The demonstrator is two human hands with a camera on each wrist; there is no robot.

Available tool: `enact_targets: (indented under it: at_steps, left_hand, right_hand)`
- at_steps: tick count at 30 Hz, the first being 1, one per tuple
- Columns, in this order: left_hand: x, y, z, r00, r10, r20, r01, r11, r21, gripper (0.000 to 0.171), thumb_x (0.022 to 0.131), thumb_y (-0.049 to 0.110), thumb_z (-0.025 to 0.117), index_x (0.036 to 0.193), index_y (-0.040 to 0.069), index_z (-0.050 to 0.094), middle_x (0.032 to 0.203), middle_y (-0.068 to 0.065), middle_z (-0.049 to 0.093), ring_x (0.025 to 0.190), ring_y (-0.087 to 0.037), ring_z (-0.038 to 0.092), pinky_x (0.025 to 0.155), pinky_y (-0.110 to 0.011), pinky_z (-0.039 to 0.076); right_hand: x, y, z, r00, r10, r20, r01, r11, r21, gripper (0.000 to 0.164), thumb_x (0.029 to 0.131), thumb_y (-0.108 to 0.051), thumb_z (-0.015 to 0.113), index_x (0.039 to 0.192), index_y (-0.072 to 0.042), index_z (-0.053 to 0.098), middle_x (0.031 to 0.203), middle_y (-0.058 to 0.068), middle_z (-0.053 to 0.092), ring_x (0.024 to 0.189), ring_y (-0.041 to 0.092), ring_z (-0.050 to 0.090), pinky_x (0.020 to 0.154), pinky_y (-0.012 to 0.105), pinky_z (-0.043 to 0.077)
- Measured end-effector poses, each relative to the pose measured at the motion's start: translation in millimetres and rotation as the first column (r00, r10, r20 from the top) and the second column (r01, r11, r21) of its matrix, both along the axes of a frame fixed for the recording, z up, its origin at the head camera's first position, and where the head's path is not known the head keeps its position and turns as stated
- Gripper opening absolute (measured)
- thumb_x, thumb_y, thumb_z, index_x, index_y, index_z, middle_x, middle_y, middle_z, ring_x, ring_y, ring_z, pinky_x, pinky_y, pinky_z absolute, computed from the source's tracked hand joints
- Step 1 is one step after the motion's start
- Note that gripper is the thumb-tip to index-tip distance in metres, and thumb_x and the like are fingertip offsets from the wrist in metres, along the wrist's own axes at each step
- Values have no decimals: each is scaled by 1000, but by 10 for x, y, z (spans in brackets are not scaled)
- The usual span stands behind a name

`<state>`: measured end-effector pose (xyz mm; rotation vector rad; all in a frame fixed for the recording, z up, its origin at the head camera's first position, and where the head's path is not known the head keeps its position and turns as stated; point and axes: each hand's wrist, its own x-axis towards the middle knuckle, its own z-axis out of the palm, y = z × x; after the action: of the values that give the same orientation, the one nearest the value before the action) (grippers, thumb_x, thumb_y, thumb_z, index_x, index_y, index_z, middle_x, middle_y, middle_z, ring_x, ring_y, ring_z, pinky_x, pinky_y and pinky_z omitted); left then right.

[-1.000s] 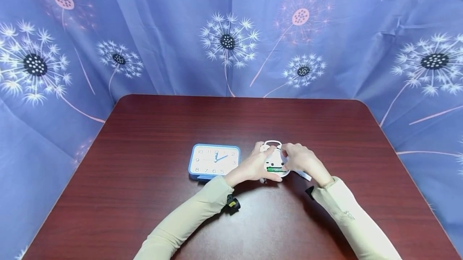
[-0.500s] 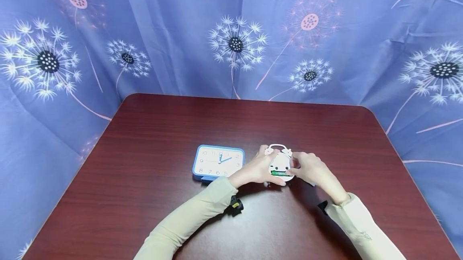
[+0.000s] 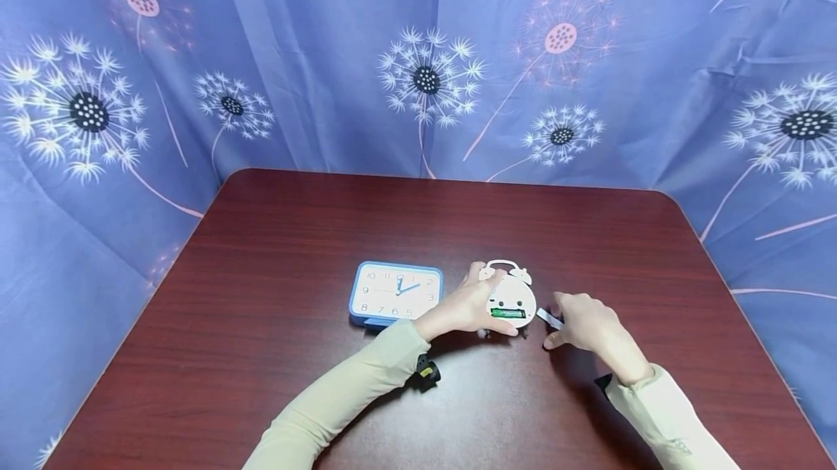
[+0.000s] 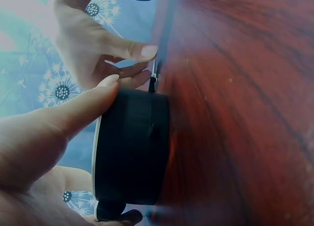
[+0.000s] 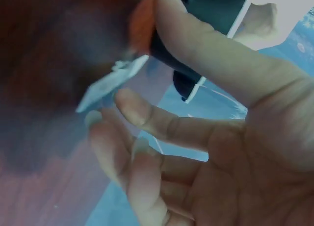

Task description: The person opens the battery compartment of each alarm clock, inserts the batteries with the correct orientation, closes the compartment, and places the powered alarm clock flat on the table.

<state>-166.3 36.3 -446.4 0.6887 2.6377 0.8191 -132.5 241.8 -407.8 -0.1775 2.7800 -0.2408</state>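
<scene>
A round white twin-bell alarm clock [image 3: 514, 290] lies face down on the table, its back upward. A green battery [image 3: 508, 313] sits in its open compartment. My left hand [image 3: 466, 304] grips the clock from the left, thumb at its near edge; in the left wrist view the clock's dark side [image 4: 130, 147] shows below that thumb. Right of the clock lies a small white battery cover [image 3: 549, 319]. My right hand [image 3: 591, 328] is over it, thumb apart from the fingers. In the right wrist view, fingertips [image 5: 132, 107] come right up to the cover's edge.
A blue-framed rectangular clock [image 3: 396, 291] lies face up to the left of the left hand. The dark red wooden table [image 3: 294, 230] ends at a blue dandelion-print curtain [image 3: 327, 78] behind and at both sides.
My right hand has moved from the alarm clock's battery compartment down and right to the white cover. The left hand keeps holding the clock. The head view has shifted slightly.
</scene>
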Motion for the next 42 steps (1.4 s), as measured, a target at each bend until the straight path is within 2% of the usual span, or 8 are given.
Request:
enact_targets:
  at_steps: [3,8,21,27,31,37,40,42]
  left_hand:
    - [-2,-6,-13,1000,-3,-6,3,1000,6,99,69,48,83,150,18,35,148,-13,28,134,-26,40,106,-31,41]
    - [-10,-11,-27,1000,-9,-18,9,1000,15,99,69,47,83,151,17,35,148,-14,28,135,-26,39,107,-32,40]
    - [-6,-19,-27,999,-20,-27,21,999,25,98,70,47,83,150,18,35,148,-14,28,135,-27,38,107,-33,40]
    - [-14,-18,-40,1000,-22,-23,22,999,25,100,70,47,83,151,16,34,149,-15,27,137,-27,36,109,-33,38]
    - [-17,-17,-42,1000,-21,-20,22,1000,23,100,70,47,83,151,16,34,149,-14,27,137,-26,36,109,-32,38]
    - [-13,-20,-41,999,-23,-29,24,999,25,99,70,47,83,151,16,34,148,-14,28,136,-26,38,109,-32,38]
    - [-15,-22,-39,999,-26,-31,27,999,23,100,70,47,83,151,16,34,148,-15,28,136,-27,38,109,-33,39]
    - [-17,-26,-36,999,-28,-33,29,999,24,99,70,47,83,151,16,34,147,-15,28,135,-27,37,109,-33,39]
  right_hand:
    - [12,8,-37,1000,-4,18,4,1000,17,47,61,-30,89,88,-9,57,76,6,59,69,27,57,56,44,45]
    - [4,10,-64,1000,-7,-6,7,1000,21,35,66,-20,86,82,-10,56,73,6,58,66,27,57,53,43,44]
    - [1,-4,-57,999,17,-42,-15,999,38,17,76,-7,70,78,-11,54,71,5,57,64,26,55,51,42,43]
    - [-7,-13,-78,996,12,-88,-7,999,52,10,76,-3,60,79,-9,52,72,11,59,66,33,61,50,47,44]
    - [-17,-22,-121,993,8,-117,-2,999,53,10,75,-3,60,78,-8,52,71,12,60,65,34,61,48,48,44]
    - [-21,-64,-151,987,-2,-162,13,998,66,11,82,-9,64,78,-7,54,74,17,63,65,39,63,48,50,45]
    - [-31,-63,-155,976,-5,-219,16,999,47,12,83,-8,64,76,-8,55,75,21,64,65,43,63,46,51,44]
    - [-30,-62,-137,959,-20,-283,24,1000,9,13,83,-8,66,74,-10,56,72,19,64,62,43,62,45,50,43]
